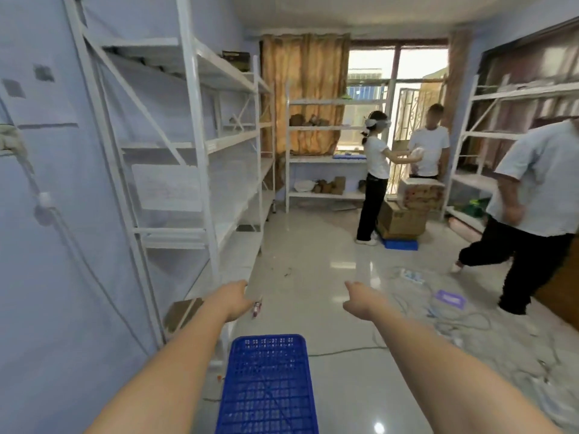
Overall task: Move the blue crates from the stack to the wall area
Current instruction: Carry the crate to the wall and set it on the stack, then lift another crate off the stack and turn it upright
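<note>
At the bottom centre of the frame lies a blue crate (268,386), its perforated grid surface facing up, resting on the glossy tiled floor (313,261). Two bare forearms reach forward above it, one on each side. The left hand (234,300), just left of centre, touches nothing; its fingers curl loosely downward, though blur hides how far they are parted. The right hand (360,300), right of centre, is also empty, with fingers loosely together and pointing left. Neither hand touches the crate.

Along the left side stands a white metal shelving rack (194,158) against a pale blue wall (47,214). At lower right, tangled cables (454,321) sprawl over the floor.

Farther back, right of centre, a second blue crate (401,244) sits flat on the floor under stacked cardboard boxes (404,217). A person wearing a headset (374,170) stands beside them, facing another person (429,148). A third person (539,195) strides at the right edge.
</note>
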### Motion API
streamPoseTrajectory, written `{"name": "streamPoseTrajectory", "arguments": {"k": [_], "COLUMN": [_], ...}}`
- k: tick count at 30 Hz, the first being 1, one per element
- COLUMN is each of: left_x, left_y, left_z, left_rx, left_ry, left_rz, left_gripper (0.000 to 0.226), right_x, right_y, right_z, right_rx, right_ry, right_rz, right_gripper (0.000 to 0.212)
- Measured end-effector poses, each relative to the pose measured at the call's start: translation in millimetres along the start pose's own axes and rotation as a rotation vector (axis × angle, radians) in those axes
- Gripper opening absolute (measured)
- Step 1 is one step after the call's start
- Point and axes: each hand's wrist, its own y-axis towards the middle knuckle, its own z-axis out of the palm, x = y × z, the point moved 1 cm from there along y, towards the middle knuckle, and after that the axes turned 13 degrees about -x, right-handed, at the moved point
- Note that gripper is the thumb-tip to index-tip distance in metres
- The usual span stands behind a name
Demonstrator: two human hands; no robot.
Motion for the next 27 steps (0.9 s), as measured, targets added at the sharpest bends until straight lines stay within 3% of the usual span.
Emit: {"name": "streamPoseTrajectory", "arguments": {"k": [6,14,20,27], "left_x": [-96.9,-167.8,-162.3,-82.4], "left_y": [52.7,95.5,147.8,223.9], "left_z": [18.0,62.2,81.7,111.6], "left_rx": [-0.038,0.008,0.009,0.084], "left_ry": [-0.004,0.013,0.082,0.091], "left_rz": [0.129,0.207,0.235,0.171], "left_gripper": [0.06,0.066,0.064,0.066], "right_x": [-99.3,-149.9,-142.7,-97.2], "right_y": [20.6,52.9,99.1,172.7], "right_z": [-51.5,-66.7,-42.9,40.0], "right_rx": [-0.12,-0.106,-0.066,0.043], "right_ry": [-0.014,-0.045,-0.055,-0.027], "right_rz": [0.097,0.124,0.134,0.138], "right_gripper": [0.05,0.056,0.062,0.061]}}
